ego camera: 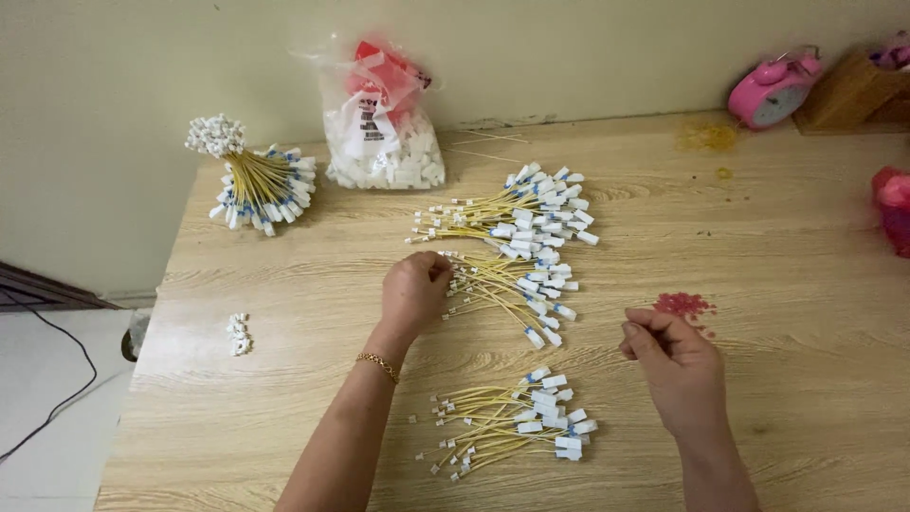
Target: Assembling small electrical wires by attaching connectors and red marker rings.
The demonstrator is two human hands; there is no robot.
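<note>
The left hand (414, 289) is curled with its fingertips closed on the small-terminal ends of a fanned pile of yellow wire leads (507, 289) lying just to its right on the tabletop (758, 237). The right hand (673, 365) is held loosely closed, thumb pressed against the forefinger; whether anything is pinched there cannot be told. A small heap of red beads (682, 304) lies just beyond the right hand. A finished-looking fan of leads (517, 422) lies between the two forearms, and a larger fan (517, 216) lies beyond the left hand. Farther off to the left, a tied bundle of leads (258, 185) and a clear bag of white connectors (384, 133) are seen.

The loose wires could be dragged out of alignment or tangled if several terminals are caught at once, and the tiny red beads could be scattered by a brush of the right wrist.
</note>
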